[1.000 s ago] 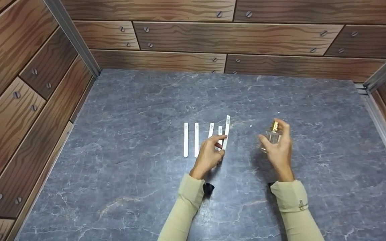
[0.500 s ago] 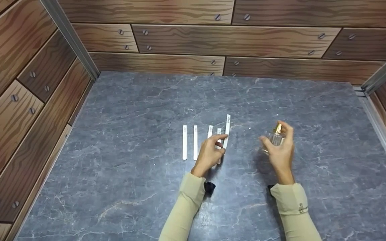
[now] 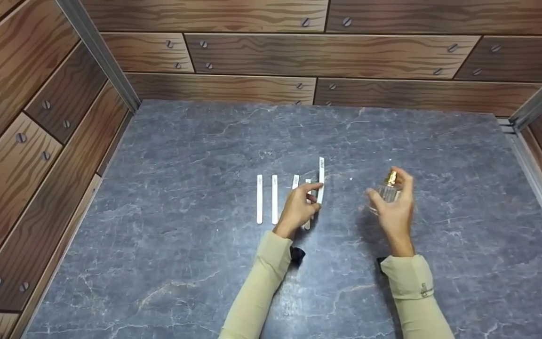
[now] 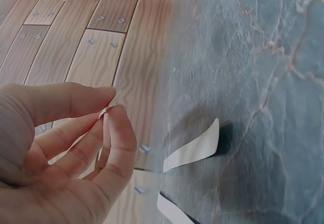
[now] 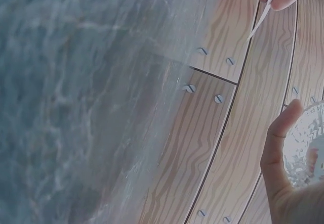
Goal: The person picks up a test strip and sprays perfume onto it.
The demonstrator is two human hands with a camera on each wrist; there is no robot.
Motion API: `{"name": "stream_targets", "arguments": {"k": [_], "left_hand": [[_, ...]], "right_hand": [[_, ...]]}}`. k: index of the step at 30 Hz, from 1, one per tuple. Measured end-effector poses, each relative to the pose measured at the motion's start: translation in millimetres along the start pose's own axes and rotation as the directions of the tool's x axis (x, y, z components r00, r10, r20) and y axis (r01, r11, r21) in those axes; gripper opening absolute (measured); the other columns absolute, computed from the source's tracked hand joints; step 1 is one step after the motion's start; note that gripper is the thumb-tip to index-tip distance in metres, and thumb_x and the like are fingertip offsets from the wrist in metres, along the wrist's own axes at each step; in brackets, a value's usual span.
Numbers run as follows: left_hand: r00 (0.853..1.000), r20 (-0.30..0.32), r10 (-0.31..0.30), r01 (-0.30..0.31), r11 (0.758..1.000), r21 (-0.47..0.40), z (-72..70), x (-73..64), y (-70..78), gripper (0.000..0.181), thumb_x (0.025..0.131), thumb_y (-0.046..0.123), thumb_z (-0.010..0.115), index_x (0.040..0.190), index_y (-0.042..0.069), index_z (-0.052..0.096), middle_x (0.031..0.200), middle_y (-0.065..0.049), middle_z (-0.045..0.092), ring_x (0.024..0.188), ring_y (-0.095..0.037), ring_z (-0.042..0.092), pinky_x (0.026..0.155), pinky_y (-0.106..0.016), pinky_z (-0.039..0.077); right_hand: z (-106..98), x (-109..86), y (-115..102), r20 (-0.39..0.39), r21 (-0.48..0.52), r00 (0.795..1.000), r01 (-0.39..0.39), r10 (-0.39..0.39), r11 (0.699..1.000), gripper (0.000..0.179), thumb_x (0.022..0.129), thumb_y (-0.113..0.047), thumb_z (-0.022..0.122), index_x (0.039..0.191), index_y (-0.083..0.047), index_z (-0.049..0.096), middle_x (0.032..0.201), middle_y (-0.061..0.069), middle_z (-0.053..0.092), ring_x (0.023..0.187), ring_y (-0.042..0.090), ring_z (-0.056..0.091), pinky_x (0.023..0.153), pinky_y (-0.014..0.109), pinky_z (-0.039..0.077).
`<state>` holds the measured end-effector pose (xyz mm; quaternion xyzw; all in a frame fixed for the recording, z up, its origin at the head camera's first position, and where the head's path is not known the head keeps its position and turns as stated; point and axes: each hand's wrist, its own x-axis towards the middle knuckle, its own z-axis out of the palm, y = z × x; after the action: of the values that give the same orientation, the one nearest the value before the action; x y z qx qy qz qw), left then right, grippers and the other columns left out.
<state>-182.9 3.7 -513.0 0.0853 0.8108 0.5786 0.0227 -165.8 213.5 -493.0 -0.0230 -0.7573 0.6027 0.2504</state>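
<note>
My left hand (image 3: 300,206) pinches a white paper test strip (image 3: 321,170) between thumb and fingers, raised above the table. In the left wrist view the held strip is nearly edge-on. To the right, my right hand (image 3: 398,214) grips a clear glass perfume bottle (image 3: 386,192) upright, a finger on its gold spray top (image 3: 391,177). The right wrist view catches the bottle's patterned glass (image 5: 298,155) at the edge and the held strip (image 5: 267,9) above. The strip and bottle are apart.
More white strips lie side by side on the grey marbled table (image 3: 181,188): one at far left (image 3: 259,200), one beside it (image 3: 274,197), others partly behind my left hand. Wood-patterned walls (image 3: 252,54) with metal corner posts (image 3: 104,56) enclose the table.
My left hand has moved slightly right and forward with the strip, which now points more straight ahead. The right hand keeps its grip on the bottle, shifted slightly right.
</note>
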Motion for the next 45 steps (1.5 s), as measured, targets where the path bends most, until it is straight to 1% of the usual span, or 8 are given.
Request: {"name": "stream_targets", "arguments": {"k": [3, 8, 15, 19, 30, 38, 41, 45], "left_hand": [[1.0, 0.002, -0.016, 0.016, 1.0, 0.019, 0.4, 3.4, 0.5, 0.054, 0.075, -0.019, 0.066, 0.127, -0.003, 0.068, 0.11, -0.015, 0.071, 0.076, -0.01, 0.062, 0.054, -0.017, 0.048], [0.999, 0.025, -0.047, 0.046, 0.999, 0.011, 0.9, 8.5, 2.2, 0.06, 0.073, -0.02, 0.07, 0.13, -0.001, 0.067, 0.119, -0.014, 0.069, 0.08, -0.013, 0.065, 0.06, -0.02, 0.053], [0.997, 0.047, -0.066, 0.068, 0.997, -0.036, 5.8, 14.6, 6.0, 0.064, 0.071, -0.023, 0.071, 0.132, -0.004, 0.065, 0.126, -0.017, 0.066, 0.084, -0.02, 0.07, 0.062, -0.024, 0.057], [0.996, 0.059, -0.067, 0.071, 0.995, -0.07, 10.1, 18.2, 7.7, 0.063, 0.073, -0.023, 0.07, 0.133, -0.005, 0.063, 0.128, -0.017, 0.065, 0.082, -0.017, 0.068, 0.062, -0.023, 0.056], [0.993, 0.061, -0.097, 0.102, 0.991, -0.087, 13.4, 31.6, 6.6, 0.06, 0.075, -0.018, 0.072, 0.132, -0.003, 0.065, 0.123, -0.015, 0.067, 0.075, -0.01, 0.065, 0.059, -0.02, 0.053], [0.992, 0.094, -0.086, 0.094, 0.993, -0.077, 16.4, 41.6, 4.7, 0.055, 0.078, -0.015, 0.073, 0.132, -0.002, 0.065, 0.126, -0.014, 0.067, 0.082, -0.018, 0.072, 0.061, -0.02, 0.054], [0.99, 0.102, -0.095, 0.102, 0.993, -0.066, 18.7, 45.1, 3.9, 0.053, 0.08, -0.013, 0.074, 0.131, -0.002, 0.066, 0.121, -0.014, 0.069, 0.08, -0.018, 0.072, 0.058, -0.02, 0.052], [0.988, 0.097, -0.122, 0.127, 0.991, -0.048, 21.7, 49.2, 2.7, 0.051, 0.08, -0.012, 0.075, 0.13, -0.001, 0.067, 0.111, -0.014, 0.072, 0.075, -0.017, 0.072, 0.05, -0.019, 0.048]], "right_hand": [[0, 0.7, 1, 0.003, 0.014, 1.0, 0.005, -0.005, 1.0, 0.065, 0.079, 0.012, 0.075, 0.138, 0.002, 0.049, 0.112, 0.012, 0.053, 0.086, 0.011, 0.055, 0.059, 0.015, 0.052], [0, 1.0, 2, -0.009, 0.02, 1.0, 0.02, -0.019, 1.0, 0.065, 0.079, 0.012, 0.076, 0.138, 0.003, 0.049, 0.109, 0.01, 0.054, 0.084, 0.01, 0.055, 0.061, 0.015, 0.051], [-1, 1.1, 4, -0.012, 0.027, 1.0, 0.029, -0.029, 0.999, 0.065, 0.078, 0.013, 0.076, 0.137, 0.004, 0.049, 0.108, 0.007, 0.053, 0.083, 0.01, 0.055, 0.063, 0.015, 0.05], [-3, 1.1, 1, -0.022, 0.012, 1.0, 0.017, -0.017, 1.0, 0.066, 0.078, 0.012, 0.077, 0.137, 0.003, 0.05, 0.107, 0.006, 0.053, 0.082, 0.01, 0.055, 0.063, 0.015, 0.05], [-5, 0.7, 0, -0.018, 0.018, 1.0, -0.012, 0.012, 1.0, 0.067, 0.08, 0.011, 0.076, 0.14, 0.0, 0.049, 0.11, 0.008, 0.052, 0.081, 0.011, 0.055, 0.058, 0.016, 0.052], [-7, -0.3, 1, -0.019, 0.078, 0.998, -0.051, 0.052, 0.996, 0.067, 0.08, 0.015, 0.072, 0.14, 0.001, 0.047, 0.108, 0.01, 0.051, 0.075, 0.009, 0.057, 0.055, 0.018, 0.055], [-7, -1.1, 1, -0.018, 0.089, 0.998, -0.065, 0.067, 0.994, 0.067, 0.08, 0.015, 0.072, 0.141, 0.001, 0.047, 0.109, 0.01, 0.051, 0.074, 0.01, 0.058, 0.053, 0.019, 0.055], [-8, -1.1, 2, -0.017, 0.065, 0.999, -0.045, 0.046, 0.997, 0.066, 0.08, 0.014, 0.073, 0.14, 0.001, 0.047, 0.112, 0.011, 0.052, 0.081, 0.012, 0.057, 0.058, 0.017, 0.054]]}}
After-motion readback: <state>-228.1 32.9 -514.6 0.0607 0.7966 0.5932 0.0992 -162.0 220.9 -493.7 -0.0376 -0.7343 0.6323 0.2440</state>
